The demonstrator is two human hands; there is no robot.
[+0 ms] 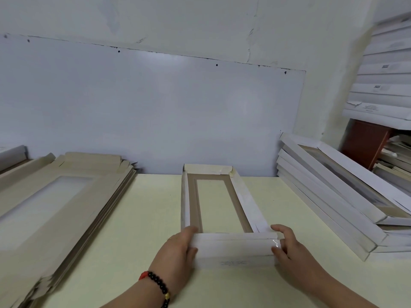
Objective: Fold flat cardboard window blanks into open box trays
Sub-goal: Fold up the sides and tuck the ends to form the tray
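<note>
A cardboard window tray [244, 201] lies lengthwise on the pale yellow table [151, 218], its far and side walls standing up around a rectangular window. My left hand [178, 250] grips the left end of the near white flap [233, 250], thumb on the front face and fingers over the top edge. My right hand [289, 247] pinches the flap's right end at the corner. The flap stands nearly upright between both hands.
A stack of flat beige window blanks [66, 196] lies on the left of the table. Folded white trays [333, 196] are piled, leaning, on the right. More white boxes [382, 85] are stacked on a red-brown shelf behind them. A grey board covers the wall ahead.
</note>
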